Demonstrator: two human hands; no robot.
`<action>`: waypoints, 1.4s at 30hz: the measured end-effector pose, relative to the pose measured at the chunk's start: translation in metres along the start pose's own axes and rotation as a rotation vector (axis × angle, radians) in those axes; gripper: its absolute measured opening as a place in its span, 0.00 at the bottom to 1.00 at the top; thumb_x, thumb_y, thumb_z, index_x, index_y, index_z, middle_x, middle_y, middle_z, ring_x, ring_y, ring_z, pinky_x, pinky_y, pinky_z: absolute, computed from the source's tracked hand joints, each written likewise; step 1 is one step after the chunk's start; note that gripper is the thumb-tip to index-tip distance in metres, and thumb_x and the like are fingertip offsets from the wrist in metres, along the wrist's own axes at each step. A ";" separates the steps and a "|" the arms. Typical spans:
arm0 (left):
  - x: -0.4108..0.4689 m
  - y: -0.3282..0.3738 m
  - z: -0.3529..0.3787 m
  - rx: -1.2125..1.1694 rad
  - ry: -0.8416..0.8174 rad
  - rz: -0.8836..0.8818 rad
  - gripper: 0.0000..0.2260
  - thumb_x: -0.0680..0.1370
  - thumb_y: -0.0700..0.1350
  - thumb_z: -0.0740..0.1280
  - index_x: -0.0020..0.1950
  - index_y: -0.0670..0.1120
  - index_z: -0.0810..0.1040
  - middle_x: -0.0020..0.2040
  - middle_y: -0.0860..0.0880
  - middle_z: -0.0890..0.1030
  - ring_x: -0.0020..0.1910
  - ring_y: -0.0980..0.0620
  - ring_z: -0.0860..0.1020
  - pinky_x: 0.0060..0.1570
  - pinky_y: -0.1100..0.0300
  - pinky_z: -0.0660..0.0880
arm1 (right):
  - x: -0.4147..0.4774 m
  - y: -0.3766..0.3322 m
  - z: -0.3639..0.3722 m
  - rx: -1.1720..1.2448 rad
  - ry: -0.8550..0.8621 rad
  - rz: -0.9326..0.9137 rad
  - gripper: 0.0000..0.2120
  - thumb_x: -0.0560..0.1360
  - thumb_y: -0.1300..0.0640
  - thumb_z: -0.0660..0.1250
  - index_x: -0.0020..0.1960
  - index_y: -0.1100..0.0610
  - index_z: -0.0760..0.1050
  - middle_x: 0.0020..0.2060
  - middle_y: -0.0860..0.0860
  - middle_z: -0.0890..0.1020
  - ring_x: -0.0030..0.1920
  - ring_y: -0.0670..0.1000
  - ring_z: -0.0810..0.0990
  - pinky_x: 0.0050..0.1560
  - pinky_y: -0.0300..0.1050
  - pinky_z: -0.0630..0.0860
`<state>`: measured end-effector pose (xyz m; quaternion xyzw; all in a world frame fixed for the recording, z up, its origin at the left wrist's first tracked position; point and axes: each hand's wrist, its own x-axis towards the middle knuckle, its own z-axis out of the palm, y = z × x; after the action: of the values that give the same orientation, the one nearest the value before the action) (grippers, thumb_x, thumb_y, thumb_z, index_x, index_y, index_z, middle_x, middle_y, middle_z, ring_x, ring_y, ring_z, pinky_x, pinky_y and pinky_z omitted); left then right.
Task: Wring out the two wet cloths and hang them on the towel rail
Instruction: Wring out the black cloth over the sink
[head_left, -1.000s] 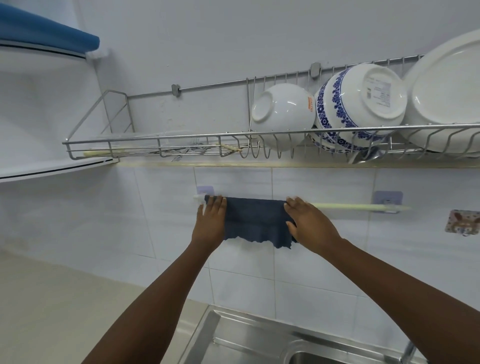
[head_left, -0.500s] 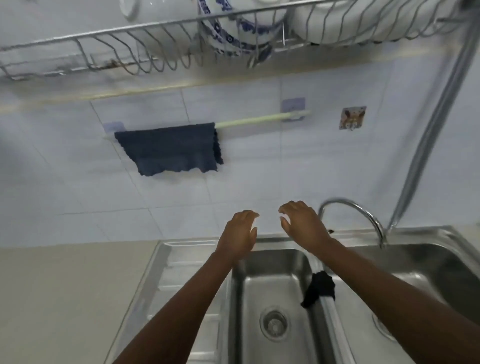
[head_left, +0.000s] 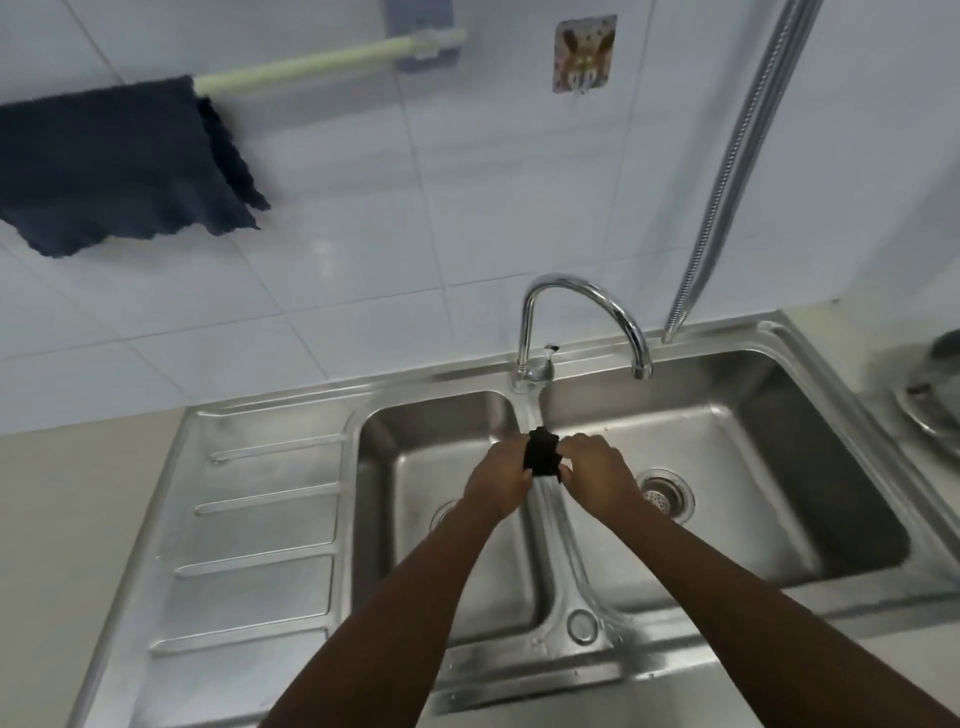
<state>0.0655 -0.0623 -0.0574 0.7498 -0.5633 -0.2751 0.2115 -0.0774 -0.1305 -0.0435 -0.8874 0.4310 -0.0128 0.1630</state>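
A dark blue cloth (head_left: 114, 166) hangs spread over the left part of the pale green towel rail (head_left: 332, 57) on the tiled wall. A second cloth, black and bunched small (head_left: 542, 453), sits over the divider between the two sink bowls. My left hand (head_left: 496, 480) grips its left side and my right hand (head_left: 597, 475) grips its right side, both closed around it. Most of the black cloth is hidden inside my fingers.
The steel double sink (head_left: 727, 613) has a ribbed drainboard (head_left: 249, 540) on the left and a curved tap (head_left: 582, 322) at the back. A flexible metal hose (head_left: 737, 156) runs down the wall on the right. A metal lid (head_left: 935, 400) lies at the far right.
My hands left the hung blue cloth, dropped to the sink and took hold of the black cloth on the divider. The view tilted down from the dish rack to the sink.
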 end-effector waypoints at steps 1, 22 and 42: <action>0.008 0.001 0.006 -0.020 -0.010 -0.030 0.19 0.71 0.34 0.61 0.61 0.42 0.76 0.58 0.42 0.80 0.57 0.45 0.77 0.59 0.51 0.73 | -0.001 0.005 0.003 0.009 -0.012 0.012 0.10 0.75 0.58 0.62 0.55 0.55 0.75 0.51 0.54 0.79 0.53 0.57 0.76 0.49 0.50 0.73; 0.012 0.040 -0.037 -0.446 0.048 -0.156 0.12 0.68 0.36 0.71 0.47 0.47 0.75 0.41 0.52 0.79 0.38 0.56 0.77 0.36 0.67 0.73 | 0.009 0.008 -0.021 0.379 0.000 0.023 0.19 0.65 0.59 0.75 0.55 0.55 0.77 0.51 0.55 0.79 0.53 0.56 0.77 0.50 0.44 0.72; -0.071 0.038 -0.106 -0.984 -0.405 -0.141 0.15 0.75 0.38 0.69 0.62 0.43 0.74 0.43 0.48 0.79 0.40 0.51 0.78 0.47 0.57 0.76 | -0.025 -0.040 -0.133 1.314 -0.153 -0.005 0.15 0.72 0.70 0.68 0.55 0.57 0.72 0.42 0.56 0.73 0.43 0.53 0.78 0.41 0.47 0.82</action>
<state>0.0919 -0.0033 0.0591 0.5300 -0.3458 -0.6592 0.4062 -0.0842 -0.1250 0.0971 -0.6028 0.3184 -0.2104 0.7007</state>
